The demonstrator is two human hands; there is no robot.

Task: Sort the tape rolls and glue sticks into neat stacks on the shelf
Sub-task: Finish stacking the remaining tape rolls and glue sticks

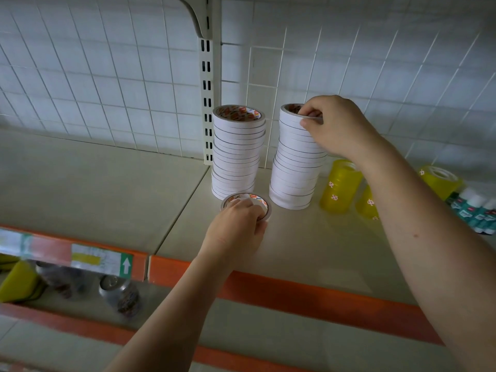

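The tape stacking is under way on the cream metal shelf. The left hand grips a loose flat white tape roll lying before the left stack of white tape rolls, nearer the shelf's front edge. The right hand pinches the top roll of the right stack of white tape rolls. The next move probably calls for lifting the loose roll and centring it on a stack.

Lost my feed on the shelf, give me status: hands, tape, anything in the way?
Left hand grips a loose roll on the shelf. Right hand pinches the top roll of the right stack. Left stack stands untouched. Nothing in the way.
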